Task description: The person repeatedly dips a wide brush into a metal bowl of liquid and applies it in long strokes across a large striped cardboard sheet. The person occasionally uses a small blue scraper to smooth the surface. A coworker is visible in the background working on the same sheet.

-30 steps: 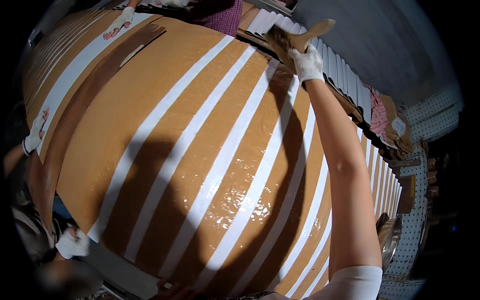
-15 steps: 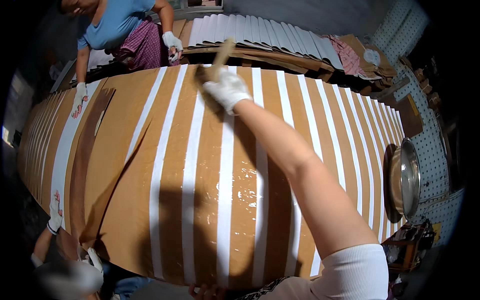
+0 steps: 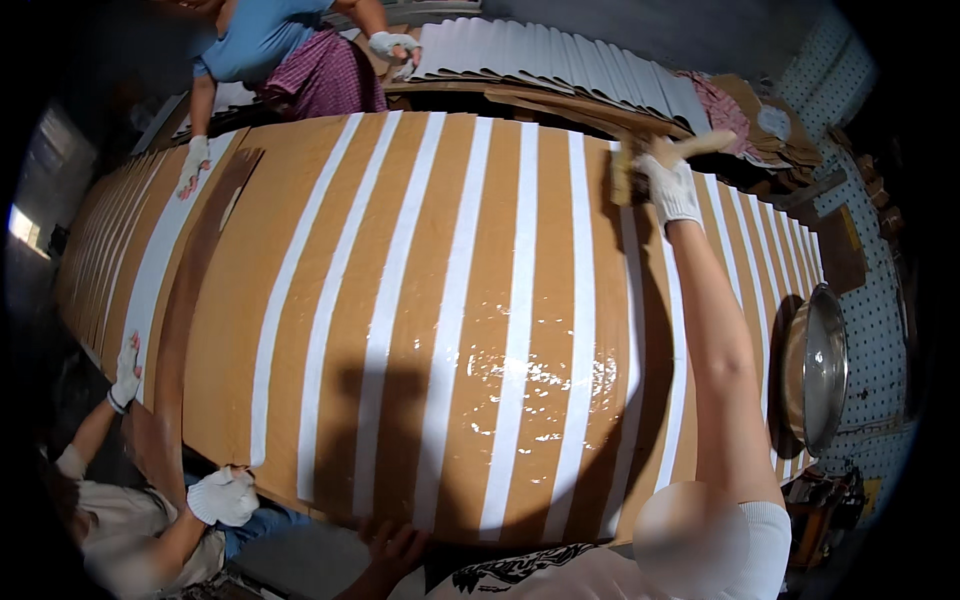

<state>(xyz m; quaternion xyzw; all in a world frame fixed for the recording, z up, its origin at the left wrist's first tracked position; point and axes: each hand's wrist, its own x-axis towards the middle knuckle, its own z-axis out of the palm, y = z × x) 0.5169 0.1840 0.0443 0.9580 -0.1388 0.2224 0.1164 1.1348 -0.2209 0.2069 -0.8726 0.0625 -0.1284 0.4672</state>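
My right hand (image 3: 674, 190), in a white glove, grips a wide brush by its pale wooden handle (image 3: 706, 146). The brush's bristles (image 3: 628, 172) rest on the far right part of a broad spread of brown sheets (image 3: 410, 280) striped with white bands. The sheets shine wet around the middle and near right. My left hand (image 3: 396, 545) is bare and lies at the near edge of the spread, fingers apart, with nothing seen in them. My own arm's shadow falls across the stripes.
A metal basin (image 3: 825, 370) sits at the right end. Two co-workers in white gloves, one far left (image 3: 195, 165), one near left (image 3: 222, 497), touch the sheets beside a dark brown strip (image 3: 185, 300). Rippled white sheets (image 3: 560, 65) and a pink cloth (image 3: 715, 110) lie behind.
My right hand has swept the brush from the far middle to the far right. The near-left co-worker's hand has pulled the left brown sheet flat over its neighbour, toward the near edge.
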